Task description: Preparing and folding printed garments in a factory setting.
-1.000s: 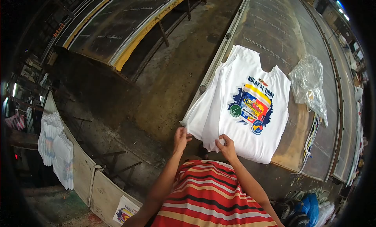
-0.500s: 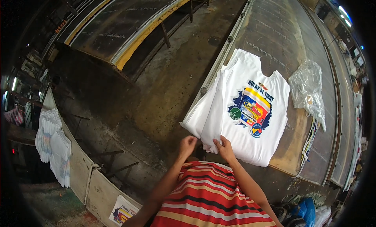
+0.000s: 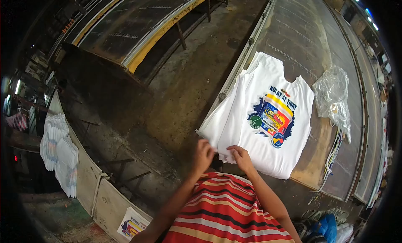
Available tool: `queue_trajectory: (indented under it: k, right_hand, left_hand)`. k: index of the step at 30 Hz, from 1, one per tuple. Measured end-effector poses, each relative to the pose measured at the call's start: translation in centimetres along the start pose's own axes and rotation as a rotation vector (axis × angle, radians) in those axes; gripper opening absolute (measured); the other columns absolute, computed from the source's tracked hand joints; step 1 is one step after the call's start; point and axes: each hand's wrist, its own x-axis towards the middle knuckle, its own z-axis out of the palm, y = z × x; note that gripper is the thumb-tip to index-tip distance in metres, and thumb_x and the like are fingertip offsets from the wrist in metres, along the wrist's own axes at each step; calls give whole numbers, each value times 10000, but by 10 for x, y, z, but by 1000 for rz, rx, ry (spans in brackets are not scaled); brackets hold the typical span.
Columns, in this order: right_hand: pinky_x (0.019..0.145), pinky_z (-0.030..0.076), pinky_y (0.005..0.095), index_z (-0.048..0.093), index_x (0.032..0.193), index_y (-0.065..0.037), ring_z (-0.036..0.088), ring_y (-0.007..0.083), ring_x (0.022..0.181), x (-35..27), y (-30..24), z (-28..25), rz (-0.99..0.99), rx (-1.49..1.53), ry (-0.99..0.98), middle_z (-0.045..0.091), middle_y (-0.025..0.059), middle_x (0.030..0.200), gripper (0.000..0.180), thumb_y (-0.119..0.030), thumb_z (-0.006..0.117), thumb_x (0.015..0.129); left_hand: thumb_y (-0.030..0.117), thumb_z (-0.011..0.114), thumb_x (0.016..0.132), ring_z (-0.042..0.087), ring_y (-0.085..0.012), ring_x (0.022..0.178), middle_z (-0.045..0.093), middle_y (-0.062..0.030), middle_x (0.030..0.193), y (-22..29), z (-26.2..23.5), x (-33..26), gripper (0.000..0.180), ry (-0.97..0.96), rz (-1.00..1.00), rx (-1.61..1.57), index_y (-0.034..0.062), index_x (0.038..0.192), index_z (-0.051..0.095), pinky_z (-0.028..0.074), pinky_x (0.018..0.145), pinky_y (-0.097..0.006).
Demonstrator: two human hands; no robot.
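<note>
White sleeveless shirts with a colourful printed front lie stacked on the near end of a long table. Their left side is folded or turned over in loose layers. Pinched at the lower hem, the cloth is between the thumb and fingers of my right hand. My left hand has curled fingers at the lower left corner of the same shirts, its fingertips closed at the hem edge; the exact hold is partly hidden.
A crumpled clear plastic bag and a bundle of thin strips lie right of the shirts on the long table. Folded white garments hang over a beige ledge at left. Another dark table with a yellow edge stands far left.
My left hand has moved slightly up and right, closer to the hem corner. My right hand still grips the hem. The whole view has shifted a little.
</note>
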Motion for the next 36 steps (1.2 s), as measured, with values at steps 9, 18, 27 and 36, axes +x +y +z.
queue_trajectory:
  k: [9, 18, 27, 36]
  right_hand:
    - [559, 412, 353, 609, 920, 44, 477, 166, 576, 8, 18, 9, 1, -34, 62, 524, 130, 630, 346, -296, 678, 923]
    - [526, 367, 326, 668, 1110, -52, 423, 142, 546, -9, -11, 0, -46, -22, 130, 481, 88, 642, 216, -117, 619, 909]
    - [587, 463, 363, 643, 893, 52, 551, 186, 593, 12, 18, 18, -67, -211, 77, 622, 144, 657, 351, -295, 692, 912]
    - [582, 426, 349, 558, 1189, 49, 485, 194, 598, 0, 33, 7, -26, -111, 36, 528, 138, 666, 391, -201, 646, 903]
  left_hand:
    - [350, 642, 955, 664, -115, 697, 705, -43, 885, -65, 44, -3, 343, -23, -791, -605, 18, 1029, 687, 494, 570, -273]
    - [308, 684, 903, 592, -369, 795, 587, -136, 810, -58, 11, 2, 308, -58, -438, 66, 22, 829, 599, 453, 676, -454]
    - [216, 663, 935, 628, -128, 766, 661, -36, 934, -21, 35, -23, 202, -210, -447, -559, 44, 1040, 670, 505, 617, -261]
    - [284, 679, 935, 665, -128, 698, 714, -67, 856, -97, 35, 6, 334, -186, -648, -396, -13, 1087, 679, 509, 607, -268]
